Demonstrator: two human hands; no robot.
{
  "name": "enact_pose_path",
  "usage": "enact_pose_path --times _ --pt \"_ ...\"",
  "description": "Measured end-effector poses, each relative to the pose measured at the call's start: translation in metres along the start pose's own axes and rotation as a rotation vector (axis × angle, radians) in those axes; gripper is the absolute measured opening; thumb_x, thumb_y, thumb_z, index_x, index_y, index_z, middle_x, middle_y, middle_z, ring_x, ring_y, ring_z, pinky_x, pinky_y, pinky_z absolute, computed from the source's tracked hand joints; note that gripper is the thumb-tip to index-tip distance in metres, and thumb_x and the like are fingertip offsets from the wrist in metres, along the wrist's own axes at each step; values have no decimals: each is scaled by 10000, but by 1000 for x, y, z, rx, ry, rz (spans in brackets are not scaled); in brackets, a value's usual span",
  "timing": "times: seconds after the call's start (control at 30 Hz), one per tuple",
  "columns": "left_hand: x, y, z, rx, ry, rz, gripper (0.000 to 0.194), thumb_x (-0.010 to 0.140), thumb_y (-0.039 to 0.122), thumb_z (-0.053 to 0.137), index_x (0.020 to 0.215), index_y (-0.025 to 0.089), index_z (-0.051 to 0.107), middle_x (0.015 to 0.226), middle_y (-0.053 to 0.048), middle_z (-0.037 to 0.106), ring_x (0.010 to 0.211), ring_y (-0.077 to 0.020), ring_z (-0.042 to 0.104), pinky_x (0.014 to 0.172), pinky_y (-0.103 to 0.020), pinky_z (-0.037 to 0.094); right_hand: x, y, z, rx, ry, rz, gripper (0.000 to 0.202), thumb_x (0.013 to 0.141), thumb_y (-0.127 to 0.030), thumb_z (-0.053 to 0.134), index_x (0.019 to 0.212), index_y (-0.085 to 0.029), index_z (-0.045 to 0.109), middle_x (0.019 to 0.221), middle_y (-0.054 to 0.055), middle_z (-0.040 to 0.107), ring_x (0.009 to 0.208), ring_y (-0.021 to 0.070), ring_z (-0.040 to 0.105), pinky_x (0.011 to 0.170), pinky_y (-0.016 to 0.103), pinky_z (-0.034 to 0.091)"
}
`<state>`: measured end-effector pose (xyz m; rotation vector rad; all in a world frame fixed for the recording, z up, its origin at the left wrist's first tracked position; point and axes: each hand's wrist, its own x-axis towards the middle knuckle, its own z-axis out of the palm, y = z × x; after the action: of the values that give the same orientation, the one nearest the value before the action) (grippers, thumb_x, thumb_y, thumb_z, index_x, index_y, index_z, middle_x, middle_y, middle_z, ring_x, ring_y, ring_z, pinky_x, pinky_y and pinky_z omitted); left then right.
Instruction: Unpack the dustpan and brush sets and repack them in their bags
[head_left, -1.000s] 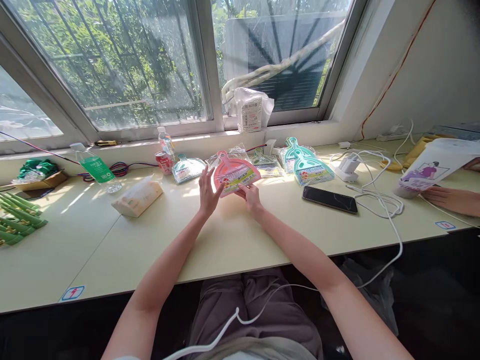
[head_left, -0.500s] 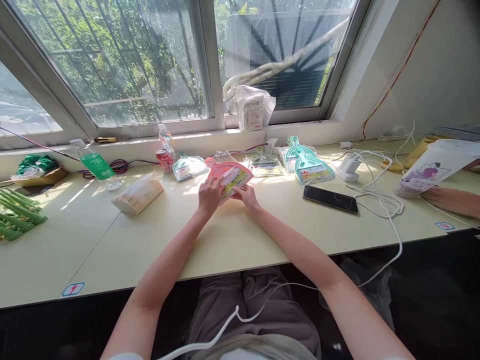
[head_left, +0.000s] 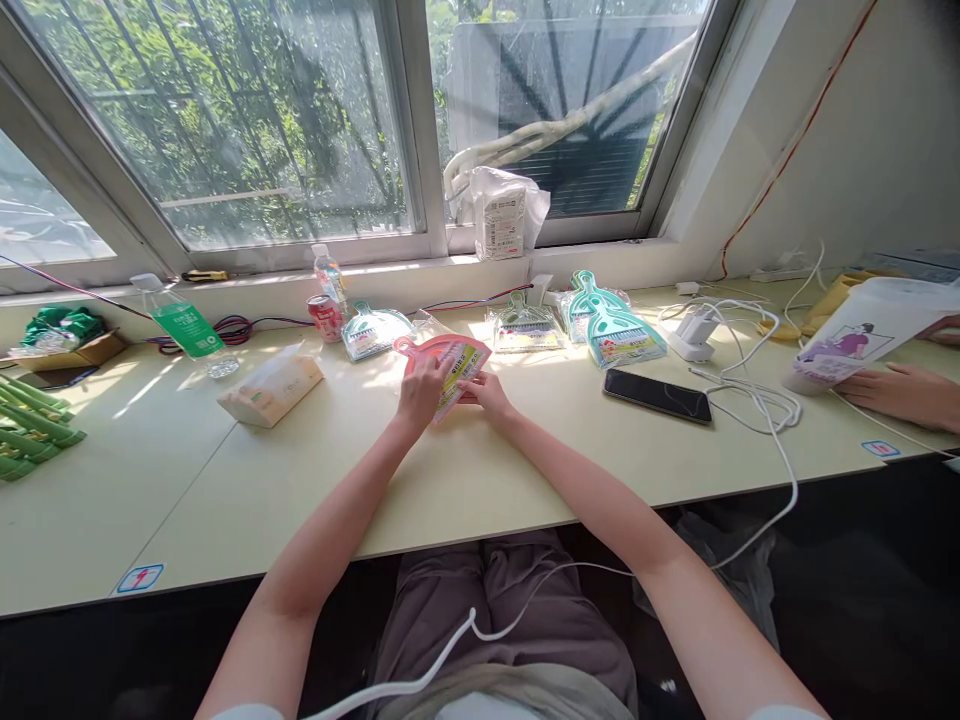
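Note:
Between my hands, just over the table, is a pink dustpan (head_left: 450, 350) with a brush and a printed label, in clear wrapping. My left hand (head_left: 421, 388) lies over its left side, fingers closed on it. At its lower right edge my right hand (head_left: 487, 392) grips it, the thumb in front and the other fingers partly hidden behind. The dustpan is tilted, its handle up to the left. Behind it lie a wrapped pale green dustpan set (head_left: 375, 332), a darker green set (head_left: 525, 328) and overlapping turquoise sets (head_left: 622, 335).
A tissue pack (head_left: 271, 388), a green-labelled bottle (head_left: 187, 325) and a red can (head_left: 325, 318) stand left. To the right are a black phone (head_left: 657, 396), a white charger (head_left: 694, 335) with looped cables, and another person's hand (head_left: 904, 392) by a printed plastic cup (head_left: 862, 335).
Both hands have turned the pink dustpan a little and shifted it slightly left. Its label now slants more steeply. At the far right, the other person's hand has moved slightly left.

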<state>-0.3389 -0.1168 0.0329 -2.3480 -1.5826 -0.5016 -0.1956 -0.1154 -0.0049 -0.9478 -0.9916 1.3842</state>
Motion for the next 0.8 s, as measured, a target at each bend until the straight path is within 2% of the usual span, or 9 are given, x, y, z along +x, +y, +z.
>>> enact_pose_path --times 0.13,0.2,0.3,0.37,0.5,0.6,0.7,0.8 --pt "1 -1 9 -96 181 46 441 929 200 428 1345 263 558 1387 -143 523 1270 -327 508 942 -449 497 -1 -1 1 10 -28 0 160 698 -144 782 819 -144 677 710 25 723 665 184 721 779 402 639" --pt "1 -3 13 -153 159 69 495 912 176 452 1397 263 503 1457 -147 463 1300 -326 489 952 -461 494 -3 -1 2 13 -51 5 159 693 -140 784 814 -144 682 708 25 722 658 185 718 768 403 638" --pt "0 -4 13 -156 14 76 542 893 130 450 1426 228 461 1432 -172 488 1193 -309 578 826 -394 544 -4 0 3 -6 -66 23 145 688 -142 788 787 -139 682 695 31 716 631 181 709 716 373 637" --pt "-1 -4 10 -101 -30 76 551 883 99 435 1425 199 456 1412 -187 502 1167 -307 590 772 -363 548 -5 -1 3 -20 -81 30 133 697 -140 775 798 -134 688 706 38 721 629 177 708 681 336 632" --pt "-2 -1 1 29 -30 90 526 882 46 364 1391 122 470 1352 -227 530 1139 -305 595 720 -332 537 -5 -1 3 -16 -102 26 119 700 -116 745 805 -129 689 719 38 725 627 173 708 653 306 626" --pt "-1 2 -7 122 -61 80 429 891 25 305 1212 63 587 1151 -232 615 998 -291 643 696 -321 519 -5 0 3 -30 -123 28 131 688 -137 765 798 -127 693 714 42 725 625 175 705 653 311 624" --pt "-1 3 -14 155 -78 78 367 902 34 294 1048 59 629 997 -201 627 894 -277 648 660 -312 501 -5 -1 3 -50 -164 33 155 686 -165 784 811 -131 699 718 47 729 636 182 707 663 321 622" --pt "-1 5 -18 148 -48 75 345 901 38 309 1061 68 614 1006 -196 614 904 -275 634 665 -309 492 -6 -4 2 -62 -173 30 126 701 -161 772 797 -132 695 726 51 732 649 189 713 679 329 622"
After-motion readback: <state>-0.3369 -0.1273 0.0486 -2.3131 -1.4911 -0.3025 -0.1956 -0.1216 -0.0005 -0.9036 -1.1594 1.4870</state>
